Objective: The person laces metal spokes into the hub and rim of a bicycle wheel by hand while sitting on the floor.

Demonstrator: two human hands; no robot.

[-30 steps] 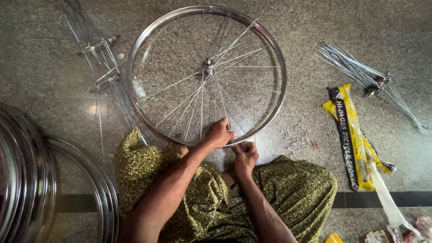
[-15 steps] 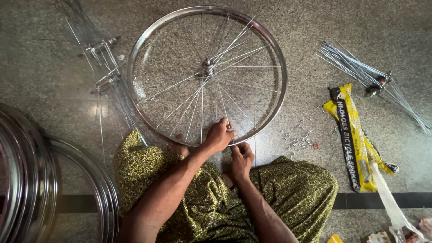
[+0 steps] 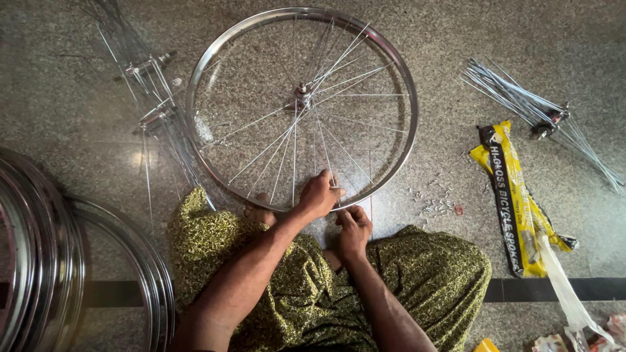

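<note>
A shiny metal bicycle rim (image 3: 405,78) lies flat on the stone floor, partly laced with thin spokes that run to a small hub (image 3: 301,90) at its middle. My left hand (image 3: 319,193) rests over the near edge of the rim, fingers curled around a spoke where it meets the rim. Just below it, my right hand (image 3: 353,229) pinches something small at the rim's outer edge; what it pinches is hidden by the fingers. My legs, in a green patterned cloth (image 3: 430,280), are folded beneath the hands.
Loose spoke bundles with hubs lie at the upper left (image 3: 153,91) and upper right (image 3: 541,107). A yellow and black spoke packet (image 3: 512,189) lies to the right, with small metal nipples (image 3: 433,202) scattered beside the rim. Stacked bare rims (image 3: 45,261) stand at the left.
Both hands stay at the near edge of the rim with only small finger movements. The wheel has not visibly shifted.
</note>
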